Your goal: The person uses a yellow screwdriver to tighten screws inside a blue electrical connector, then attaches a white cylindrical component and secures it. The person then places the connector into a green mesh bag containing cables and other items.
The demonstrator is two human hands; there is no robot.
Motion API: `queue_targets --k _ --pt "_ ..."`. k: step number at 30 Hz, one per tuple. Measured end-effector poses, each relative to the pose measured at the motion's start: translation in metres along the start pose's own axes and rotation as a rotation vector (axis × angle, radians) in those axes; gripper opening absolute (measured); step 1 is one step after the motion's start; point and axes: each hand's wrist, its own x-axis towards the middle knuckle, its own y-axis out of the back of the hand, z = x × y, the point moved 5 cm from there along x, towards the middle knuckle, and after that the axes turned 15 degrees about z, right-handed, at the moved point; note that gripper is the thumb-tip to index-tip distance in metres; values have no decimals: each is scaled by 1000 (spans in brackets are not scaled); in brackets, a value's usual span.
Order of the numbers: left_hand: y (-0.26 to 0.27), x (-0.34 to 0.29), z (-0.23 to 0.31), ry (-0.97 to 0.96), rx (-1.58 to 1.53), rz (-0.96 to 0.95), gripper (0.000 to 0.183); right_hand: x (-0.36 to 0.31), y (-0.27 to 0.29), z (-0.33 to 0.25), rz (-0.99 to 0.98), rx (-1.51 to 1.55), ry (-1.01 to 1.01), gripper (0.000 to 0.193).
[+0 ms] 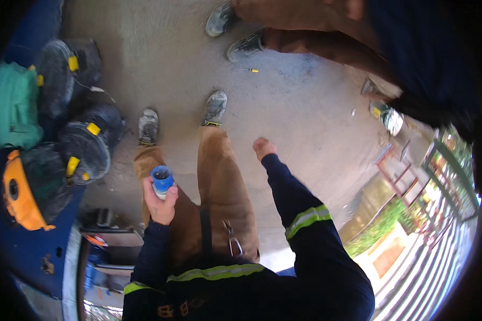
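My left hand is wrapped round a small container, blue at its open upper end and whitish below. Its mouth faces up, and something dark shows inside. The container is held over my left thigh, near my brown trousers. Out to the right, my right hand hangs above the floor with the fingers curled in. No object shows in it, and nothing is close beside it. A small tool that looks like a screwdriver with a yellow handle lies on the floor ahead.
Another person in brown trousers stands at the upper right. Black bags with yellow tags, a green bag and an orange-and-black one crowd the left side. Frames and vegetation show at right.
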Motion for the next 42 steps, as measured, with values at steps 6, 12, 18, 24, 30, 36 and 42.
queue_targets --k 6,12,18,24,30,36,42 --pt "-71 -1 -138 403 -121 260 46 255 -107 72 11 -371 154 23" --pt "-115 -31 -199 580 -75 244 49 399 -142 44 185 -446 296 21" --pt "-117 -61 -261 455 192 171 54 405 -160 43 181 -719 432 27" --pt "-92 -64 -246 346 104 227 56 316 -144 36 112 -188 134 24" --pt "-39 -77 -117 -198 187 275 65 126 92 -170 -47 999 219 22" --pt "17 -142 23 -828 119 188 72 -116 327 -290 61 675 1229 33" --pt "77 -262 109 -1143 23 136 70 -308 447 -295 175 517 1504 45"
